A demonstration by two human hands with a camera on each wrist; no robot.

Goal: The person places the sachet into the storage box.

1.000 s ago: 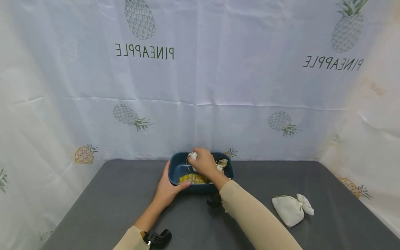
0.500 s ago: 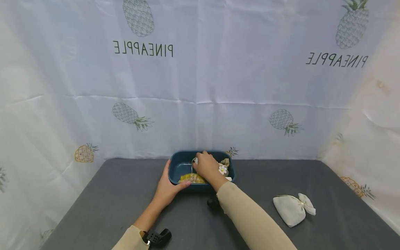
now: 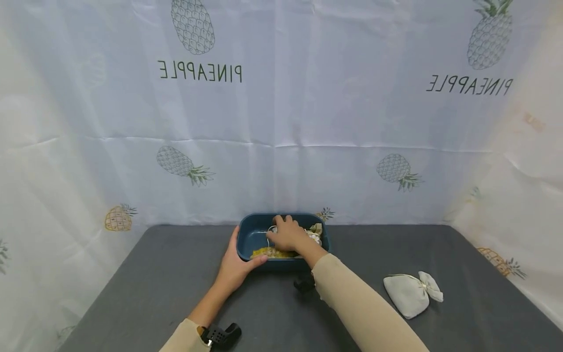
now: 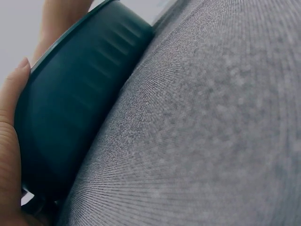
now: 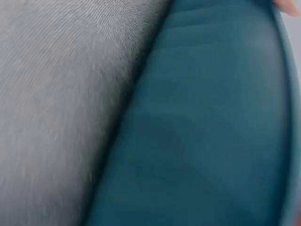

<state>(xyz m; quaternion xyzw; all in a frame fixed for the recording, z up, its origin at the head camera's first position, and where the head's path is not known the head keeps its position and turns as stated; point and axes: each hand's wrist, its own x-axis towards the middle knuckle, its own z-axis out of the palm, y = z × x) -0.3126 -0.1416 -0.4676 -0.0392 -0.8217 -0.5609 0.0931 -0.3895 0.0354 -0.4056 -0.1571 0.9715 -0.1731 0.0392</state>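
Observation:
A dark blue rectangular bin (image 3: 254,239) stands near the table's back edge. My left hand (image 3: 235,266) grips its front left corner, thumb over the front rim and fingers along the left side; the left wrist view shows the thumb (image 4: 11,89) against the wall. Inside the bin, my right hand (image 3: 288,235) has its fingers spread over a small white thing with a thin cord loop (image 3: 268,239), mostly hidden under it. A yellow patterned item (image 3: 266,253) lies along the front. On the right is a small pouch with a beige gathered top (image 3: 316,228), partly hidden by my right hand.
A cream drawstring pouch (image 3: 406,296) lies on the dark grey table (image 3: 176,278) at the right. A white curtain with pineapple prints (image 3: 281,122) hangs just behind the bin.
My right hand has gone lower into the bin with the white corded thing, and its fingers have spread from it. My left hand has stayed on the bin's corner.

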